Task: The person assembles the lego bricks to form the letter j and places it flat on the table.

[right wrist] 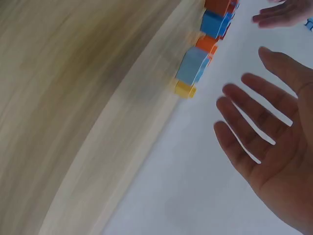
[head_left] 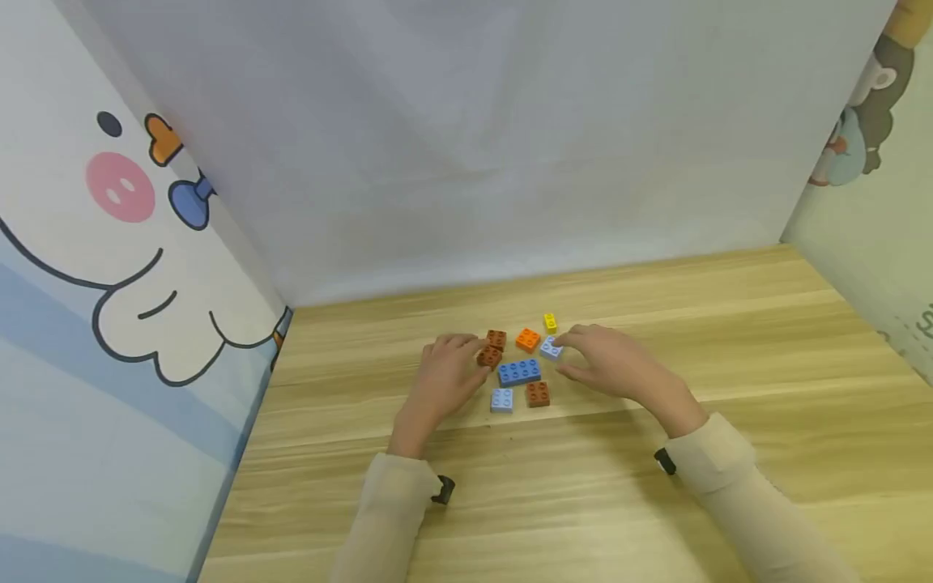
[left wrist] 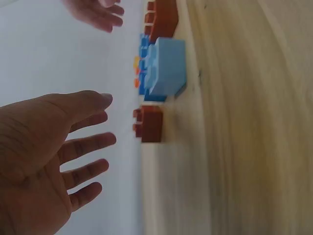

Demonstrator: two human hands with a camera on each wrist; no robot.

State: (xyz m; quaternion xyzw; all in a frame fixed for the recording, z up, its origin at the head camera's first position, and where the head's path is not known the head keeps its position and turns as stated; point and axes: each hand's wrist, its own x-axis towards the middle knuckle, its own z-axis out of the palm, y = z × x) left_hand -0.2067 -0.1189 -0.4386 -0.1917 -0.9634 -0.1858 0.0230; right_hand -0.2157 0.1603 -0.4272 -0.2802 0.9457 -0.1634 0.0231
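Note:
My left hand (head_left: pixel 445 376) hovers beside two brown building bricks (head_left: pixel 496 338) at the left of a small group, fingers spread and holding nothing. In the left wrist view, its thumb and fingers (left wrist: pixel 88 147) stand apart from the nearest brown brick (left wrist: pixel 152 124). On the other side my right hand (head_left: pixel 615 362) reaches over a light blue brick (head_left: pixel 551 348), its fingertips overlapping that brick in the head view. The right wrist view shows its fingers (right wrist: pixel 244 115) extended, with a gap to the bricks. A long blue brick (head_left: pixel 519 372) lies between the hands.
Behind the blue brick are an orange brick (head_left: pixel 528 340) and a small yellow brick (head_left: pixel 550 323). In front lie another light blue brick (head_left: pixel 502 400) and a brown brick (head_left: pixel 538 394). The wooden table (head_left: pixel 583 502) meets a pale curtain (head_left: pixel 466 202) at the back.

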